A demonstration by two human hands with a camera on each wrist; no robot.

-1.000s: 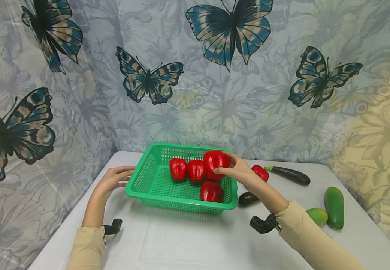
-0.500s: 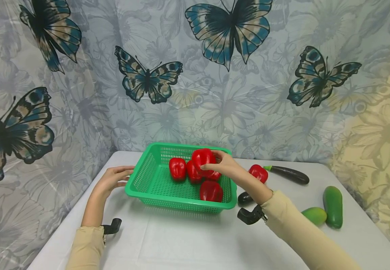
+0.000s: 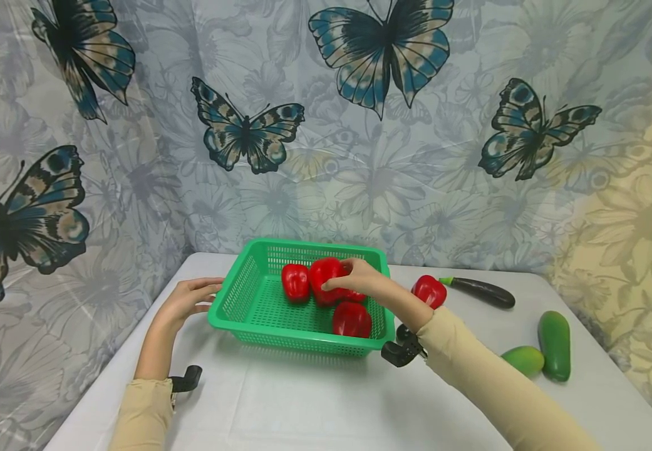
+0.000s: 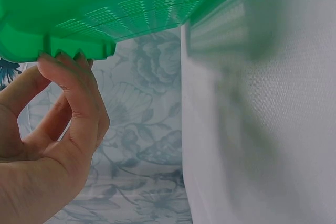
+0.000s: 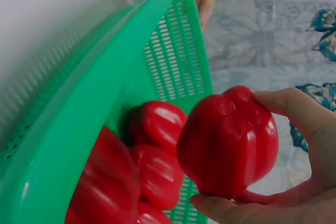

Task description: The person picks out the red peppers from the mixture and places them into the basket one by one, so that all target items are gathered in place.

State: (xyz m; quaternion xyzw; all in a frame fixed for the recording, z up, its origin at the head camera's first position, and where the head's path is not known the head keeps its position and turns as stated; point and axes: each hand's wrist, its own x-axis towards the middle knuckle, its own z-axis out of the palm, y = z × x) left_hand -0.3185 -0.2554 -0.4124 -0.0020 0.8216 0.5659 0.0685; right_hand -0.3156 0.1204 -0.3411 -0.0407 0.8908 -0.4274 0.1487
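A green plastic basket (image 3: 280, 343) stands on the white table. My right hand (image 3: 362, 279) pinches a red bell pepper (image 3: 324, 279) between thumb and fingers, above other bell peppers in the basket. In the right wrist view that held pepper (image 5: 231, 142) appears over the basket rim (image 5: 86, 87). Inside lie a left bell pepper (image 3: 295, 283), a front one (image 3: 352, 320) and one partly behind my hand (image 3: 356, 296); another is hidden below the held one. At the basket's left end, the fingertips of my left hand (image 3: 187, 299) touch the rim (image 4: 79, 51), fingers bent loosely.
Right of the basket, another red bell pepper (image 3: 429, 291) lies partly behind my right forearm. Beyond it is a long eggplant (image 3: 480, 290). Farther right lie a green zucchini-like vegetable (image 3: 554, 346) and a green mango-like fruit (image 3: 524, 361). A butterfly-patterned cloth (image 3: 359, 188) hangs behind the table.
My right hand has carried the held bell pepper leftward across the basket and, most recently, lowered it toward the others. My left hand has stayed at the rim.
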